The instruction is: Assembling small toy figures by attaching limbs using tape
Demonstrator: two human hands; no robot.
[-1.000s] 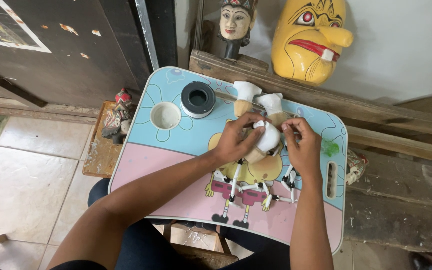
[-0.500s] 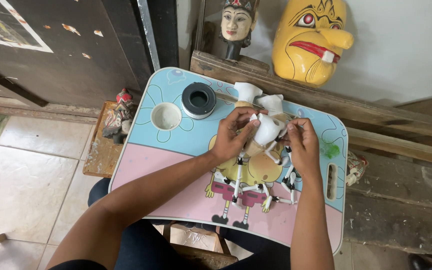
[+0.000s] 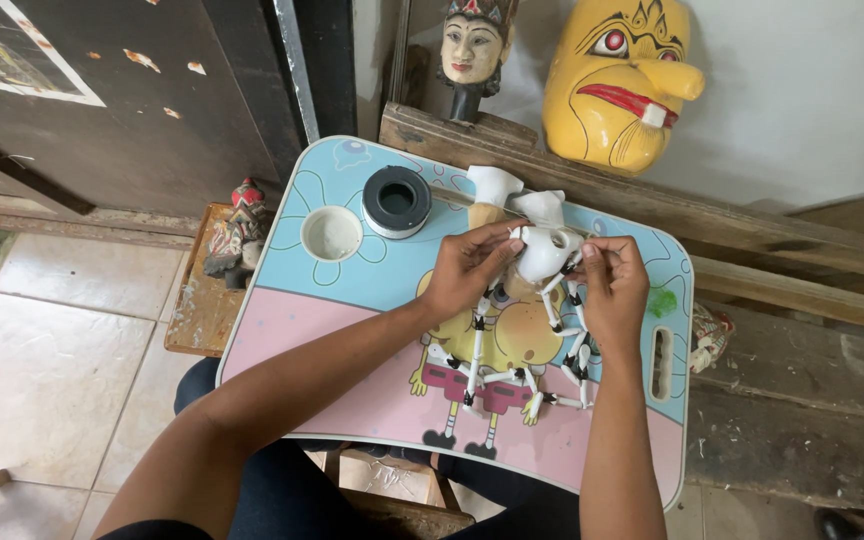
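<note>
Cartoon-printed lap tray [image 3: 352, 330] on knees, wooden masks behind it. White puppet [image 3: 542, 255] sits mid-tray, right of the tape roll [image 3: 397, 200]. Left hand [image 3: 467, 270] and right hand [image 3: 609, 290] both pinch the puppet.

Head-worn, looking steeply down, close over the pastel blue-and-pink cartoon-printed lap tray [image 3: 352, 330] (a single view, nothing shared), wall ahead.
</note>
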